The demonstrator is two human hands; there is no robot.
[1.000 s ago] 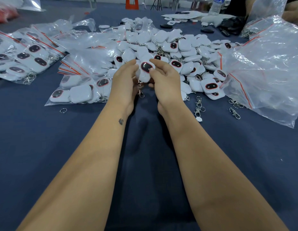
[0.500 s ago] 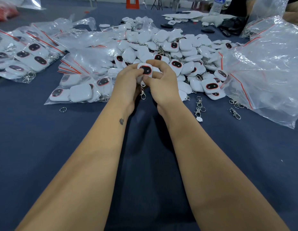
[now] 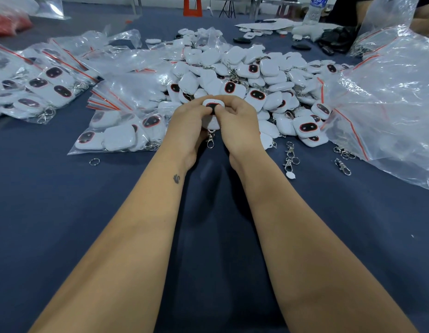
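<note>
Our left hand (image 3: 188, 126) and right hand (image 3: 241, 127) meet over the middle of the dark blue table (image 3: 64, 212). Both grip one white key fob (image 3: 213, 105), thumbs at its dark oval face. Its metal clasp (image 3: 210, 141) hangs below. A loose pile of fobs (image 3: 268, 75) lies just beyond, and bagged fobs (image 3: 119, 133) lie to the left.

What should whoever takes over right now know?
Left hand and right hand both pinch one white key fob, thumbs at its dark oval. Its metal clasp hangs below, above the blue table.
Done: filled zip bags lie left.
Left: the loose fob pile behind the hands, probably to be bagged. Empty bags lie right, spare clasps beside the right wrist.
</note>
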